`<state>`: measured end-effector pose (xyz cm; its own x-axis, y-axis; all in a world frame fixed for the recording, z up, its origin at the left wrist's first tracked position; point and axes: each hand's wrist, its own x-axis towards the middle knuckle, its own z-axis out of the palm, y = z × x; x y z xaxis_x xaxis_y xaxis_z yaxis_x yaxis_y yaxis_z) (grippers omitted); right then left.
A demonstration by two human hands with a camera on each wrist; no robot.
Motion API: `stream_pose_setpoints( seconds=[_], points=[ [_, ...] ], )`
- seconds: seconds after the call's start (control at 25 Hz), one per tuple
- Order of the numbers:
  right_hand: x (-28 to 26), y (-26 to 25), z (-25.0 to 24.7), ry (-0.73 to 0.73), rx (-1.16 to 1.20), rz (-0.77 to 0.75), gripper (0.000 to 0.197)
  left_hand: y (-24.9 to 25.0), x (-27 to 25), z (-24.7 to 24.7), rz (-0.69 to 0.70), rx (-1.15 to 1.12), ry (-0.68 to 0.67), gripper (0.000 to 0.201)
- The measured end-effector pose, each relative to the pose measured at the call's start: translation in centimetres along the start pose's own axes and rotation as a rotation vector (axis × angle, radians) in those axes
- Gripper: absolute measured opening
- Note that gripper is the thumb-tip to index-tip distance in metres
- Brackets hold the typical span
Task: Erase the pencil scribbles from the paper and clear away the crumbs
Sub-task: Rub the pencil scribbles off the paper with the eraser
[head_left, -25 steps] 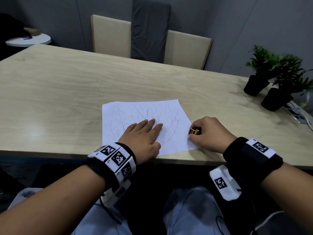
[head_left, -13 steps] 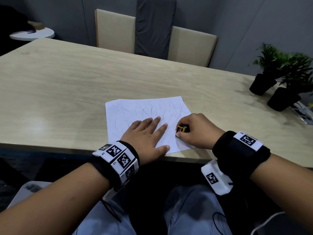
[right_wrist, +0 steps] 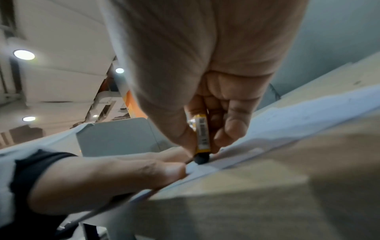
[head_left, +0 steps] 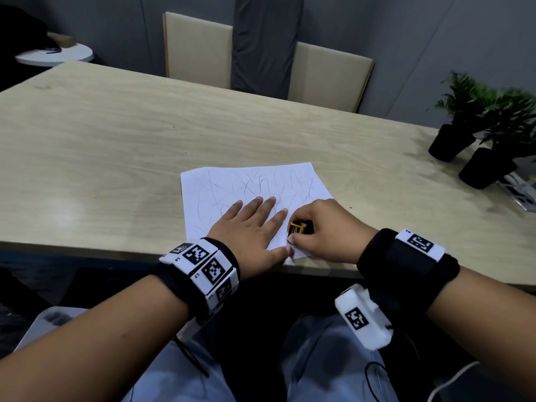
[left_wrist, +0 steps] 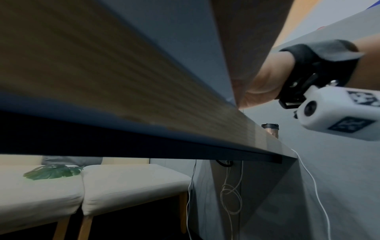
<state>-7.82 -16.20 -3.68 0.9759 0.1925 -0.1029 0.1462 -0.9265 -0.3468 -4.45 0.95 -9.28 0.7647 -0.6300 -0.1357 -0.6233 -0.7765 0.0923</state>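
Right hand (head_left: 322,230) has slid left from the paper's (head_left: 249,184) right edge to just beside the left hand's (head_left: 249,227) fingertips, so rubbing looks underway near the table's (head_left: 116,140) front edge. It pinches the eraser (right_wrist: 202,138), tip down on the sheet; left lies flat, fingers straight, pinning paper.

Scribbled white paper (head_left: 252,184) flat at table's near edge (yellow-sleeved eraser (head_left: 298,228) upright on it)
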Motion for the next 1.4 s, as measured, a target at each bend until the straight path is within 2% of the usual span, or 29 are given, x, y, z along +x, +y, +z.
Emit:
stream_pose_setpoints(
  seconds=[0.12, 0.32, 0.48, 0.64, 0.84, 0.92, 1.0, 1.16, 1.28, 1.36, 1.4],
  points=[
    [0.5, 0.7, -0.7, 0.039, 0.012, 0.043, 0.017, 0.0, 0.0, -0.1, -0.001, -0.004, -0.007, 0.074],
    [0.1, 0.1, 0.0, -0.006, 0.005, -0.022, 0.014, 0.0, 0.0, -0.1, 0.0, -0.006, 0.002, 0.075],
    [0.7, 0.8, -0.9, 0.045, -0.027, 0.021, 0.015, 0.0, 0.0, -0.1, -0.002, -0.009, -0.01, 0.074],
    [0.2, -0.4, -0.2, -0.029, 0.001, -0.04, 0.009, 0.0, 0.0, 0.0, 0.001, -0.007, 0.005, 0.075],
    [0.8, 0.1, -1.0, 0.006, -0.001, 0.003, 0.011, 0.1, 0.0, -0.2, -0.007, -0.002, -0.008, 0.074],
    [0.3, -0.6, -0.6, -0.044, 0.046, -0.034, 0.022, 0.1, 0.0, -0.1, -0.007, -0.008, 0.001, 0.075],
    [0.6, -0.1, -0.5, -0.03, 0.03, -0.014, 0.012, 0.1, 0.1, -0.1, -0.003, -0.003, 0.001, 0.075],
    [1.1, 0.3, -1.0, 0.023, 0.016, 0.017, 0.01, 0.1, 0.0, -0.2, -0.007, -0.001, -0.007, 0.074],
    [0.2, -0.8, -0.5, -0.053, 0.088, -0.038, 0.027, 0.1, 0.1, -0.1, -0.005, -0.004, 0.0, 0.076],
    [0.5, 0.0, -0.7, -0.024, 0.058, 0.001, 0.01, 0.1, 0.1, -0.2, -0.004, -0.004, -0.007, 0.075],
    [0.7, 0.4, -1.0, -0.002, 0.039, 0.023, 0.009, 0.0, 0.0, -0.2, -0.005, -0.005, -0.014, 0.074]
  ],
)
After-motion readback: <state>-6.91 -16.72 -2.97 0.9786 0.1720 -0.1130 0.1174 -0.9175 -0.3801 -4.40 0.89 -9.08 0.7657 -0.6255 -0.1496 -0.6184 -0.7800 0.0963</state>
